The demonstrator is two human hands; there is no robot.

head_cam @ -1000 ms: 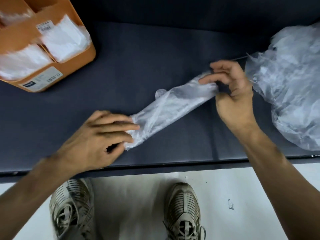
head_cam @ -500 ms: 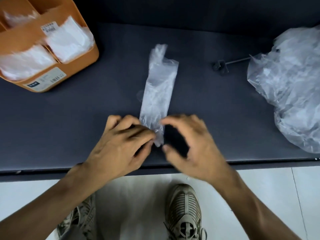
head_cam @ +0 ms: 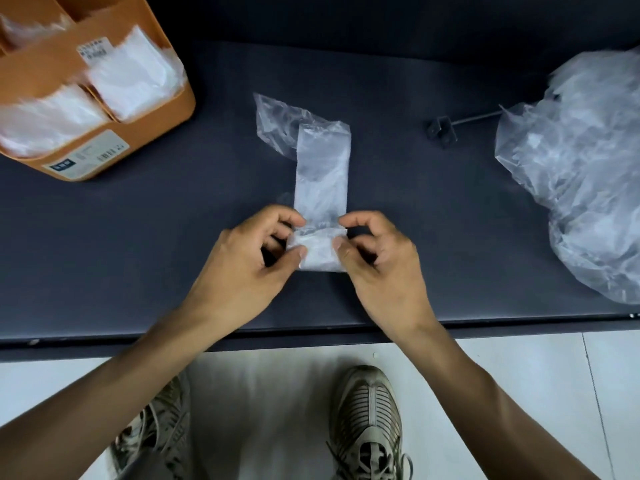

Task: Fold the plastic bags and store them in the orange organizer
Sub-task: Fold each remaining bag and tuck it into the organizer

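Observation:
A clear plastic bag [head_cam: 322,171], folded into a long narrow strip, lies on the dark table, pointing away from me with its loose handles fanned out at the far end. Its near end is turned over into a small flat fold. My left hand [head_cam: 249,265] pinches the left edge of that fold and my right hand [head_cam: 377,265] pinches the right edge. The orange organizer [head_cam: 145,129] stands at the far left, its compartments holding folded white bags.
A heap of loose clear plastic bags [head_cam: 581,174] fills the right side of the table. A small dark metal bracket on a thin rod [head_cam: 443,129] lies just left of the heap. The table's front edge [head_cam: 104,341] runs below my wrists, with my shoes on a pale floor beneath.
The strip swung from a diagonal to pointing straight away from me. My right hand left the far end and came to the near end, which both hands have turned over into a fold.

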